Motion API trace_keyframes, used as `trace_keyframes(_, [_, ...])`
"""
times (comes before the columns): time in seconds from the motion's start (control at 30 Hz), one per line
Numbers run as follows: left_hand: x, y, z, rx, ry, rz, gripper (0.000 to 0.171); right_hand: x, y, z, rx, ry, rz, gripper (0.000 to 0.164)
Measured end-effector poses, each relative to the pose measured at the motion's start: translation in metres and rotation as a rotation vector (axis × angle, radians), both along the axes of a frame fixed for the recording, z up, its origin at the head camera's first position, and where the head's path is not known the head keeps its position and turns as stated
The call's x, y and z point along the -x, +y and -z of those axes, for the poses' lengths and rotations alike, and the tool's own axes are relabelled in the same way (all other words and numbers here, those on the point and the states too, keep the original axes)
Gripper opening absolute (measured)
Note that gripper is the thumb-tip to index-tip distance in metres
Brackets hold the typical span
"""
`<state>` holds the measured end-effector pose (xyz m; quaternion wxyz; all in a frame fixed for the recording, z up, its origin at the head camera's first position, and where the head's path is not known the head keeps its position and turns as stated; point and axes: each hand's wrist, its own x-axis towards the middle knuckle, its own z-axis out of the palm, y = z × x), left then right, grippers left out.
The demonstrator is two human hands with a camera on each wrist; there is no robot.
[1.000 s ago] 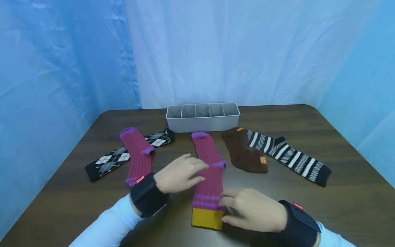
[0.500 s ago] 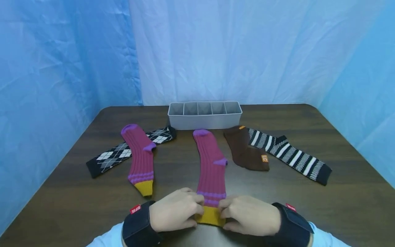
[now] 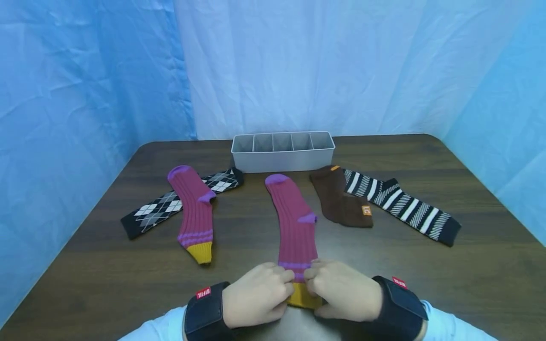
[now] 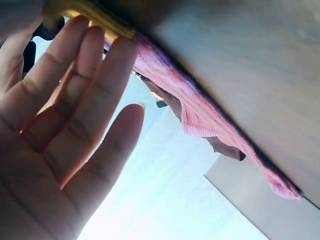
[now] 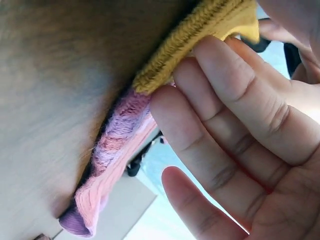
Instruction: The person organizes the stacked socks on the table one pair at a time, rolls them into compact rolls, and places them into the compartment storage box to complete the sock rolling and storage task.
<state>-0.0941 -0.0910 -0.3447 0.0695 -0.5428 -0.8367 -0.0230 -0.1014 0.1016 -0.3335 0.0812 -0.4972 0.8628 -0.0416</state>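
Observation:
A ribbed magenta sock (image 3: 294, 218) with purple toe, heel and stripes lies lengthwise before me, its mustard cuff nearest. My left hand (image 3: 260, 296) pinches the cuff's left side, and my right hand (image 3: 343, 291) pinches its right side. The left wrist view has the yellow cuff (image 4: 107, 22) at the fingertips, with the thumb blurred at the top corner. In the right wrist view the cuff (image 5: 200, 42) runs between the fingers and the blurred thumb. A matching magenta sock (image 3: 194, 208) lies on the left, across a black-and-white argyle sock (image 3: 158, 213).
A grey divided box (image 3: 283, 161) stands at the back of the dark wooden table (image 3: 106, 279). On the right, a brown sock (image 3: 341, 206) overlaps a black-and-white striped sock (image 3: 409, 210). Blue-white curtains (image 3: 298, 66) surround the table.
My left hand has come down from beside the middle of the sock to its cuff. Both hands now pinch the cuff, which has shifted slightly right.

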Motion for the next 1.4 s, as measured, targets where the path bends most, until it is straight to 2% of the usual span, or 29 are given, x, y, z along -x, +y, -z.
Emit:
trace_keyframes(0.07, [0.001,-0.001,0.000,-0.023,-0.028,-0.003,0.010,0.000,0.000,0.001,0.014,0.023,-0.012,0.012])
trace_keyframes(0.13, [0.003,-0.002,0.000,-0.040,-0.089,-0.012,0.010,0.001,0.000,0.002,0.028,0.015,-0.017,0.011])
trace_keyframes(0.37, [0.010,-0.006,-0.005,-0.108,-0.468,-0.090,0.006,0.003,0.003,0.002,0.052,-0.059,-0.022,0.012])
trace_keyframes(0.47, [0.013,-0.006,-0.006,-0.147,-0.545,-0.123,0.009,0.005,0.004,0.003,0.114,-0.084,0.010,0.016])
trace_keyframes(0.57, [0.014,-0.006,-0.006,-0.177,-0.586,-0.132,0.012,0.007,0.006,0.003,0.176,-0.171,0.063,0.018])
trace_keyframes(0.67, [0.015,-0.006,-0.005,-0.173,-0.578,-0.132,0.010,0.010,0.007,0.002,0.198,-0.224,0.084,0.016])
trace_keyframes(0.8, [0.017,-0.006,-0.006,-0.117,-0.493,-0.142,0.009,0.012,0.007,0.001,0.185,-0.231,0.082,0.011])
trace_keyframes(0.97, [0.017,-0.006,-0.008,-0.035,-0.350,-0.150,0.009,0.013,0.007,0.002,0.150,-0.216,0.109,0.006])
trace_keyframes(1.2, [0.015,0.000,-0.008,0.044,-0.241,-0.145,0.014,0.014,0.007,0.003,0.120,-0.153,0.114,0.011])
trace_keyframes(1.3, [0.016,0.004,-0.007,0.032,-0.219,-0.147,0.008,0.015,0.007,0.003,0.122,-0.112,0.105,0.011])
trace_keyframes(1.4, [0.016,0.004,-0.007,-0.016,-0.260,-0.151,0.011,0.015,0.009,0.002,0.145,-0.114,0.099,0.013])
